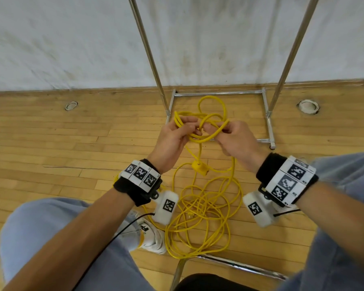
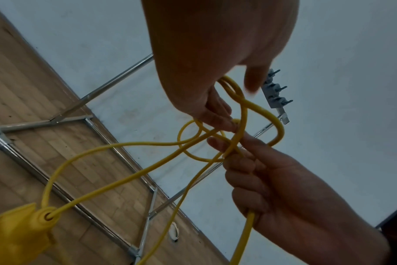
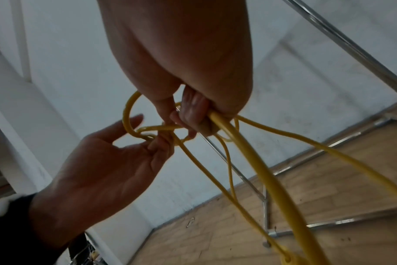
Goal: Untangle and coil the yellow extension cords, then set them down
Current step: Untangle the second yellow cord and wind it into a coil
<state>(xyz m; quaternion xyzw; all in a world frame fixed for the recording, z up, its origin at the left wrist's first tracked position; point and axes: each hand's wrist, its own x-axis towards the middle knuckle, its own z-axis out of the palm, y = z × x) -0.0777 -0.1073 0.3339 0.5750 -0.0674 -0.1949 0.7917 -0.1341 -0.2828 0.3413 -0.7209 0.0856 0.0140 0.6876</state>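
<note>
Pinching a knot of thin yellow extension cord (image 1: 206, 131) between them, both hands are raised above the wooden plank floor (image 1: 51, 148). The left hand (image 1: 172, 141) curls thumb and fingers round a bend of cord, with one finger standing out straight in the right wrist view. The right hand (image 1: 235, 141) has its fingers wrapped round several strands. From the knot, strands hang down past a yellow block-shaped socket end (image 1: 199, 168) to a loose tangled heap of the same cord (image 1: 200, 217) lying on the floor between the person's knees, beside a white shoe (image 1: 150, 238). A chrome tubular rack frame (image 1: 219, 93) stands against the white wall (image 1: 72, 38) beyond.
</note>
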